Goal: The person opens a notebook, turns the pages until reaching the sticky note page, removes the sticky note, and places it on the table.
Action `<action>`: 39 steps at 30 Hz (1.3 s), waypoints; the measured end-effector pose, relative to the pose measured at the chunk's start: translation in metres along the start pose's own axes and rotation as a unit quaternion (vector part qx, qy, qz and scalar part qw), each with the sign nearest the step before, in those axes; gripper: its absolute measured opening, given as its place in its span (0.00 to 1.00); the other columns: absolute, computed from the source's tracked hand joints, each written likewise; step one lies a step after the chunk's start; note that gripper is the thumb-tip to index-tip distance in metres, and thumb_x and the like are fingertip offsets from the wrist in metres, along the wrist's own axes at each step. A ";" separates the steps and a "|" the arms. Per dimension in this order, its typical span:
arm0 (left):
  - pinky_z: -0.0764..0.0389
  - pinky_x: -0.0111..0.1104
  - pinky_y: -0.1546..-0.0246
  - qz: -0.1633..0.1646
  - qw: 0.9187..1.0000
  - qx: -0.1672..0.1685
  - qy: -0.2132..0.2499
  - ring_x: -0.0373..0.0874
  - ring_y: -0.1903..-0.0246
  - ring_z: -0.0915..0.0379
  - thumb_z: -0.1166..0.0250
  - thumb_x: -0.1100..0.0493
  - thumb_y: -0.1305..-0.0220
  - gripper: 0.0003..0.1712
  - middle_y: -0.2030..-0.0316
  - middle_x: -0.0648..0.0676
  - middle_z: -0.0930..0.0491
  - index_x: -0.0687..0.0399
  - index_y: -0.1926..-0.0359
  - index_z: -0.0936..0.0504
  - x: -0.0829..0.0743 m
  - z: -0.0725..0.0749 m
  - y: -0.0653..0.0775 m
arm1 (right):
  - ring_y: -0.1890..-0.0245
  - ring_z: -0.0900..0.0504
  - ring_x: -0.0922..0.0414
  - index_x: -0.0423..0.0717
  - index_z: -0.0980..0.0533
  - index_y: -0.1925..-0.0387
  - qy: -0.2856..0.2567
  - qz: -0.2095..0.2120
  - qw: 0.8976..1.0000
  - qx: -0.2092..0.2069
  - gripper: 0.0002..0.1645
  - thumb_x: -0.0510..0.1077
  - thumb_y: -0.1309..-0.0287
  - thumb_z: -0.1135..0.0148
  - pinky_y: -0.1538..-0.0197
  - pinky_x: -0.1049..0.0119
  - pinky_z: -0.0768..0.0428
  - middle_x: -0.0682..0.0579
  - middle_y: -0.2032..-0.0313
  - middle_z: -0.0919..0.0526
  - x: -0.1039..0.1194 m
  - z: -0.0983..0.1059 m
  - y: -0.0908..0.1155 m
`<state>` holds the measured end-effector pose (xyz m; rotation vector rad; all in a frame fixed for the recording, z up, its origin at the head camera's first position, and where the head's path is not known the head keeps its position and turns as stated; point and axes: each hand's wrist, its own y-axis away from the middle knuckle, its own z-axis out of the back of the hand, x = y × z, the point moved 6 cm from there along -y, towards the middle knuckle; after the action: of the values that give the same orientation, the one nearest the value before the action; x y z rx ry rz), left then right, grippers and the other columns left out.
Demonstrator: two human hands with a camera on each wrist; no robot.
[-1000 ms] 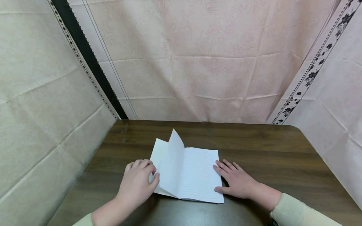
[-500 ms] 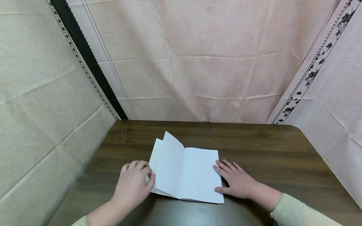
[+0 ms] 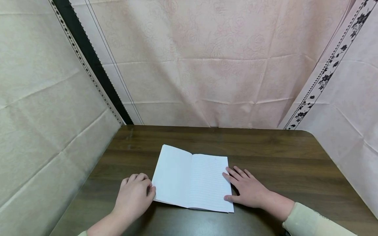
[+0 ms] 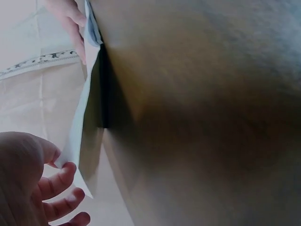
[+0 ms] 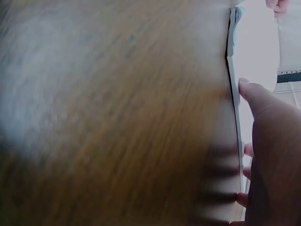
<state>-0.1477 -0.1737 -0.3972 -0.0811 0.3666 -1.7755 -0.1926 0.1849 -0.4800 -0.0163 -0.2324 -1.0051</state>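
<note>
An open notebook (image 3: 206,183) with white pages lies on the table, its right page ruled and its left page (image 3: 172,173) looking blank. My left hand (image 3: 134,196) is at the left page's outer edge. In the left wrist view, thumb and index finger pinch the edge of a page (image 4: 79,132), which is held up at a slant; the other fingers are loosely bent. My right hand (image 3: 248,188) rests with spread fingers on the right page's outer edge. From the right wrist, the thumb (image 5: 251,92) is seen lying on the paper.
A dark brown wooden table (image 3: 265,147) lies beneath everything. Pale patterned cloth (image 3: 206,82) hangs behind it, and further cloth (image 3: 44,114) covers the left and right sides.
The lifted page has swung left and lowered over the left side of the notebook. My left hand has moved left and slightly nearer with it. My right hand has barely moved.
</note>
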 end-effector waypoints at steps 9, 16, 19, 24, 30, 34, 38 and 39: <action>0.30 0.53 0.52 0.009 0.997 0.070 -0.031 0.52 0.57 0.28 0.37 0.53 0.38 0.17 0.61 0.48 0.22 0.41 0.83 0.28 0.013 -0.027 0.003 | 0.24 0.51 0.44 0.57 0.44 0.24 0.001 -0.003 1.000 0.008 0.55 0.82 0.43 0.56 0.31 0.36 0.49 0.54 0.23 0.47 0.000 0.001 -0.001; 0.31 0.52 0.54 -0.004 0.990 0.122 -0.067 0.53 0.60 0.31 0.33 0.50 0.40 0.15 0.65 0.49 0.25 0.42 0.82 0.23 0.015 -0.043 0.004 | 0.24 0.51 0.44 0.58 0.43 0.24 -0.006 -0.010 1.000 0.014 0.54 0.81 0.43 0.52 0.30 0.36 0.49 0.54 0.23 0.48 -0.001 0.003 -0.001; 0.32 0.51 0.56 -0.007 0.987 0.140 -0.076 0.52 0.62 0.32 0.33 0.49 0.41 0.16 0.67 0.49 0.27 0.43 0.84 0.23 0.013 -0.045 0.004 | 0.24 0.51 0.45 0.58 0.43 0.24 -0.002 -0.012 1.000 0.012 0.54 0.81 0.43 0.52 0.30 0.36 0.49 0.54 0.23 0.48 -0.002 0.003 -0.001; 0.32 0.51 0.57 -0.004 0.985 0.154 -0.082 0.53 0.62 0.32 0.32 0.48 0.41 0.17 0.66 0.50 0.26 0.44 0.83 0.23 0.012 -0.046 0.004 | 0.24 0.51 0.45 0.58 0.43 0.24 -0.002 -0.010 1.000 0.013 0.54 0.81 0.43 0.52 0.31 0.36 0.49 0.54 0.23 0.48 -0.003 0.003 0.000; 0.32 0.51 0.56 0.000 0.984 0.158 -0.083 0.53 0.61 0.32 0.32 0.47 0.40 0.16 0.65 0.51 0.26 0.44 0.82 0.22 0.014 -0.048 0.004 | 0.24 0.51 0.45 0.58 0.43 0.24 -0.005 -0.012 1.000 0.016 0.54 0.80 0.43 0.50 0.30 0.36 0.49 0.54 0.23 0.47 -0.003 0.004 0.000; 0.32 0.50 0.58 0.001 0.985 0.151 -0.087 0.53 0.62 0.32 0.31 0.47 0.41 0.16 0.67 0.51 0.27 0.47 0.79 0.24 0.014 -0.048 0.005 | 0.24 0.51 0.45 0.58 0.43 0.24 -0.005 -0.013 1.000 0.015 0.54 0.80 0.43 0.50 0.30 0.36 0.49 0.54 0.23 0.47 -0.003 0.004 -0.001; 0.31 0.49 0.60 -0.009 0.986 0.136 -0.091 0.53 0.62 0.31 0.31 0.48 0.42 0.15 0.67 0.51 0.27 0.50 0.72 0.25 0.011 -0.048 0.003 | 0.24 0.51 0.45 0.58 0.43 0.24 -0.005 -0.013 1.000 0.014 0.54 0.81 0.44 0.51 0.30 0.36 0.49 0.54 0.23 0.47 -0.003 0.003 -0.001; 0.31 0.49 0.60 -0.015 0.987 0.131 -0.089 0.54 0.61 0.31 0.30 0.49 0.42 0.13 0.66 0.52 0.26 0.50 0.69 0.24 0.009 -0.048 0.002 | 0.24 0.51 0.45 0.58 0.43 0.24 -0.004 -0.012 1.000 0.014 0.54 0.81 0.44 0.51 0.30 0.36 0.49 0.54 0.23 0.47 -0.003 0.003 -0.001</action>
<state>-0.1596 -0.1731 -0.4446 -0.0589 0.0013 -1.8156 -0.1955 0.1877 -0.4782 0.0078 -0.2539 -1.0265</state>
